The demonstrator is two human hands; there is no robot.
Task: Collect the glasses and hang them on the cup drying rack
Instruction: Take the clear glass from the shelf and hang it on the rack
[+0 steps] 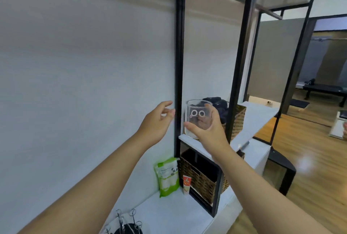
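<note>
So the right hand [208, 132] has its grip wrapped around a clear glass [197, 119] with little round eyes printed on it, thumb across the front, fingers behind. The glass sits mid-frame, at the edge of the white shelf [249, 121]; can't tell if its base is touching the shelf or already lifted a bit. The left hand [157, 121] floats just left of it, open, fingers loosely curled, holding nothing.

What could go wrong, imo: the black upright post [179, 64] stands right between the two hands, so swinging the glass out leftward could knock it on the metal. It's also a one-handed hold on smooth glass, and any slip means a drop onto the white surface [169, 213] below. The wicker basket [238, 119] just behind is close enough to catch the knuckles.

Hard to see stuff: the cup drying rack [127, 222] is cut off at the bottom edge, only the looped wire tips show, so no idea which prongs are free. Basket contents are just a dark blob. Whole frame is a bit blurry, and I can't spot any other glasses.
</note>
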